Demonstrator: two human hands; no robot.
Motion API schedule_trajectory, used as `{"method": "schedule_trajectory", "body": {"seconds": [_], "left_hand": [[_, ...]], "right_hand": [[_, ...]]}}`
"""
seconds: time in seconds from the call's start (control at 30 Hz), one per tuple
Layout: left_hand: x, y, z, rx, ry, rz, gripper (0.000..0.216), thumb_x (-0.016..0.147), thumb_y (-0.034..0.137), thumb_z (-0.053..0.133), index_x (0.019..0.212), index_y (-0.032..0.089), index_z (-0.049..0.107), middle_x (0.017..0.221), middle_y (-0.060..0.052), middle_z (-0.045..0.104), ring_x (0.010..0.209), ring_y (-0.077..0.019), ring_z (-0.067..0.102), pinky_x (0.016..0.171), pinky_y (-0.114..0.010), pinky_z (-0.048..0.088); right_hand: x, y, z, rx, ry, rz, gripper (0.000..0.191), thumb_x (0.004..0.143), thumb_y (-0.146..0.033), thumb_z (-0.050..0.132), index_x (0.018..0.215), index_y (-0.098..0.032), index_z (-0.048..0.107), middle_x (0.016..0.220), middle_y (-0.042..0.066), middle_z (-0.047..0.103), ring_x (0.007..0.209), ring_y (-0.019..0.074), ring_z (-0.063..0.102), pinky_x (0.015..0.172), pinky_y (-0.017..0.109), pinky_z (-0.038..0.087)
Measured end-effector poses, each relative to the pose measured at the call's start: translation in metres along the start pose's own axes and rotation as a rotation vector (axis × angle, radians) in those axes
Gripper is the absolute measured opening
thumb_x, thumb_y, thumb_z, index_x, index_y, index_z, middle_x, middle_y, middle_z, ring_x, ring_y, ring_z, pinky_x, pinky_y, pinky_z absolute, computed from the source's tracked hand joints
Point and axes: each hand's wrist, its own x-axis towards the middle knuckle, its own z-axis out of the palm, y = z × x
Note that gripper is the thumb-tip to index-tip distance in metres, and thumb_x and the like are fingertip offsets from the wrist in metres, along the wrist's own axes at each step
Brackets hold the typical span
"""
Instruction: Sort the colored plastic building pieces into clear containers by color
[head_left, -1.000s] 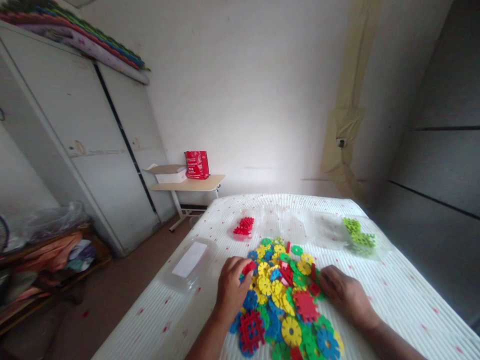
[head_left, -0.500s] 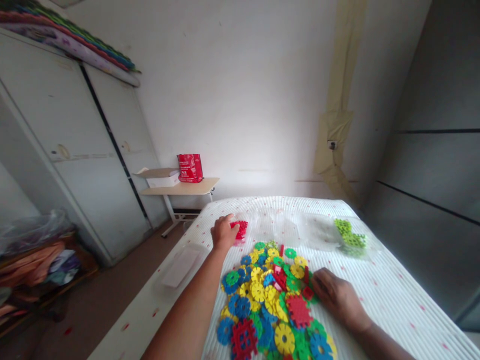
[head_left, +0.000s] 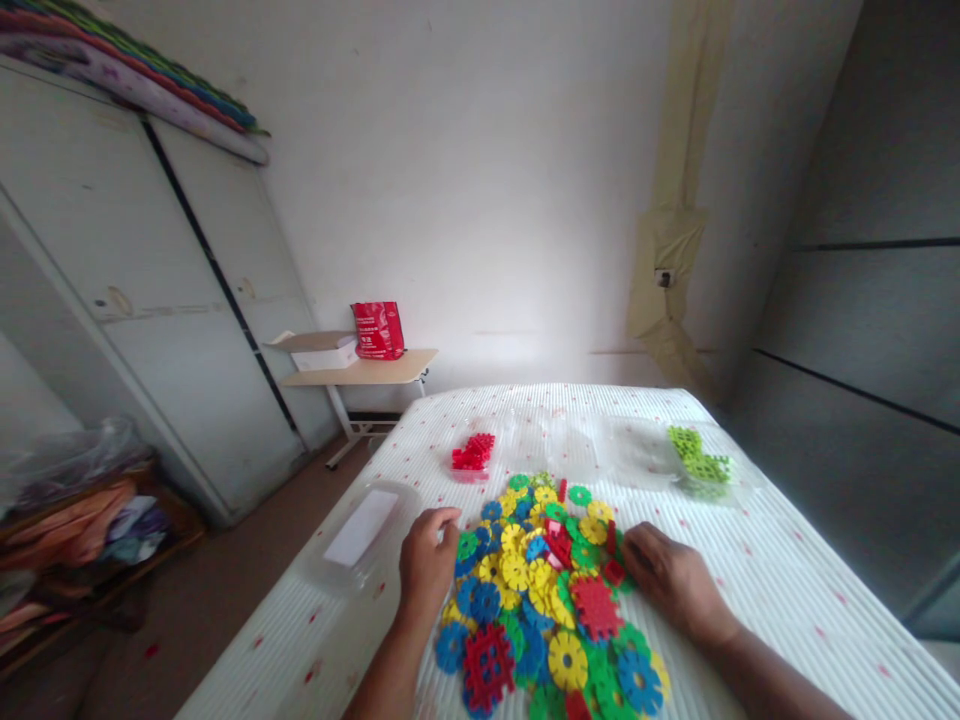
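A heap of plastic building pieces (head_left: 514,572), mostly notched discs in blue, yellow and green, lies between my hands. Among them are red square pieces (head_left: 596,607) and a red lattice piece (head_left: 488,668). My left hand (head_left: 430,560) is at the heap's left edge, its thumb and forefinger slightly apart with nothing seen between them. On the right, my right hand (head_left: 673,580) rests with curled fingers beside the heap, close to small red pieces; what its fingertips hold, if anything, is hidden. Beyond the heap, red pieces (head_left: 474,452) sit in a clear tray's left compartment, light green pieces (head_left: 699,458) in its right.
The clear tray (head_left: 559,445) spans the far part of the table (head_left: 780,570), which has a ribbed white cover. A clear lid with a white label (head_left: 362,530) lies at left. Further back, a small desk (head_left: 405,368) bears a red bag (head_left: 379,330) and a box (head_left: 322,352).
My left hand has drawn back from the red pieces in the tray to the heap's left edge. My right hand has stayed nearly in place.
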Motion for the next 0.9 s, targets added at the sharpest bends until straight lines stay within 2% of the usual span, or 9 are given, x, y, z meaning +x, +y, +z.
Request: {"method": "schedule_trajectory", "body": {"seconds": [0.1,0.3,0.5,0.67,0.77,0.9], "left_hand": [[-0.01,-0.01,0.002,-0.044,0.0,-0.056,0.024,0.075,0.025,0.044,0.08,0.019,0.066,0.083,-0.005,0.071,0.081,-0.0192,0.065,0.076,-0.032,0.051],[-0.007,-0.025,0.01,-0.055,0.029,-0.12,0.024,0.072,0.025,0.045,0.08,0.018,0.067,0.083,-0.005,0.071,0.081,-0.02,0.065,0.078,-0.034,0.051],[-0.01,-0.028,0.014,-0.069,0.008,-0.135,0.024,0.074,0.025,0.044,0.081,0.019,0.066,0.084,-0.005,0.071,0.083,-0.0198,0.065,0.08,-0.034,0.05],[-0.01,-0.025,0.012,-0.055,0.017,-0.125,0.022,0.074,0.024,0.045,0.079,0.019,0.066,0.082,-0.004,0.07,0.082,-0.0193,0.065,0.079,-0.033,0.05],[-0.011,-0.025,0.012,-0.04,0.023,-0.118,0.022,0.074,0.023,0.045,0.079,0.019,0.066,0.082,-0.004,0.07,0.081,-0.0194,0.065,0.078,-0.033,0.05],[-0.011,-0.026,0.013,-0.037,0.01,-0.129,0.023,0.075,0.022,0.044,0.08,0.019,0.066,0.083,-0.005,0.07,0.082,-0.0193,0.065,0.078,-0.033,0.05]], "right_hand": [[0.0,0.0,-0.001,-0.007,0.003,-0.006,0.036,0.093,-0.039,0.032,0.071,-0.02,0.054,0.068,0.002,0.058,0.053,0.0102,0.054,0.05,0.021,0.037],[0.002,-0.005,-0.006,0.023,0.015,0.005,0.03,0.092,-0.038,0.035,0.082,-0.021,0.058,0.074,0.003,0.062,0.06,0.0123,0.058,0.054,0.021,0.042],[0.018,-0.03,-0.009,0.082,0.0,-0.038,0.024,0.087,-0.03,0.042,0.103,-0.021,0.058,0.096,0.008,0.064,0.085,0.0184,0.061,0.073,0.028,0.049],[0.04,-0.062,-0.007,0.116,-0.119,-0.022,0.028,0.084,-0.029,0.048,0.11,-0.023,0.058,0.107,0.007,0.062,0.098,0.0199,0.057,0.083,0.031,0.046],[0.052,-0.074,-0.003,0.068,-0.231,0.031,0.036,0.077,-0.026,0.056,0.113,-0.021,0.057,0.115,0.009,0.058,0.106,0.0227,0.052,0.089,0.032,0.042],[0.061,-0.079,0.004,0.021,-0.34,0.041,0.039,0.074,-0.023,0.058,0.113,-0.02,0.057,0.109,0.01,0.061,0.103,0.0238,0.054,0.086,0.031,0.041]]}}
